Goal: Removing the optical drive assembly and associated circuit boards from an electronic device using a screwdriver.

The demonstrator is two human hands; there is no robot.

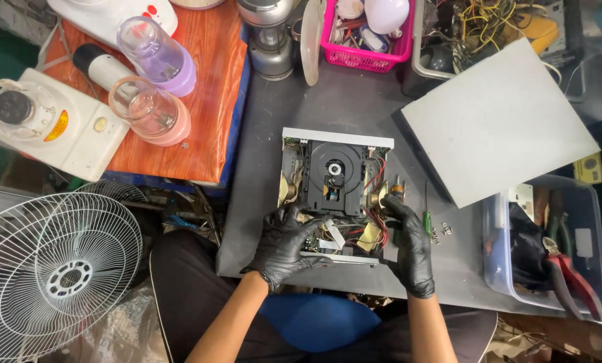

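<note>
Both hands wear black gloves & grip an opened disc player (334, 195), cover off, w/ its innards showing. Left hand (284, 245) lies fingers spread over the near-left corner, tips on the circuit board & a white ribbon cable. Right hand (408, 249) clasps the near-right edge, fingers curled round the side wall, thumb inside by the red wires. Player sits mid-worktop (267, 134), just ahead of the person's lap; its long axis runs left-right, silver front panel on the far side, black disc tray w/ round hub in the centre.

Just right of it: a green-handled screwdriver (426, 218) & a few loose screws (442, 230). A grey flat cover panel (499, 121) lies tilted, far right, near the player's far-right corner but apart from it. Clear plastic tub (593, 222) at the right edge holds red-handled pliers (573, 279) & other tools. Pink basket (365, 57) at the far edge holds small bits & a white bulb. Left, on an orange board (207, 121): blender jars, pink (150, 111) & purple (158, 57), & a white blender base (52, 124). White fan grille (52, 269) sits lower left, off the worktop.
</note>
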